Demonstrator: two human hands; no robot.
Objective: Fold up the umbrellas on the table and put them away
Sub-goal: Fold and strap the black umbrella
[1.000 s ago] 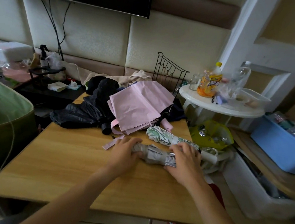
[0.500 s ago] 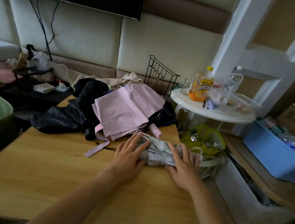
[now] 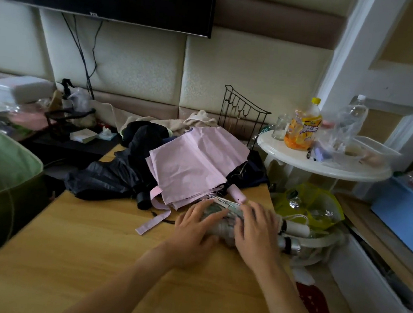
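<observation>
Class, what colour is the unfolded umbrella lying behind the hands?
Pale pink umbrella; the head view shows it.

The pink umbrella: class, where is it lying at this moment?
In the head view the pink umbrella lies unfolded at the table's far end, overlapping the black umbrella on its left, just beyond both hands.

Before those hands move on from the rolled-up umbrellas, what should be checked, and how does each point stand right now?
1. Both hands on the rolled umbrellas: ok. The left hand and right hand press flat on the rolled umbrellas.
2. Rolls fastened with a strap: cannot tell, the hands cover them.
3. Rolls fully on the wooden table: not ok, the white handles jut past its right edge.
4. Pink umbrella folded: not ok, its canopy lies loose, strap trailing.
5. Black umbrella folded: not ok, it is crumpled.
</observation>
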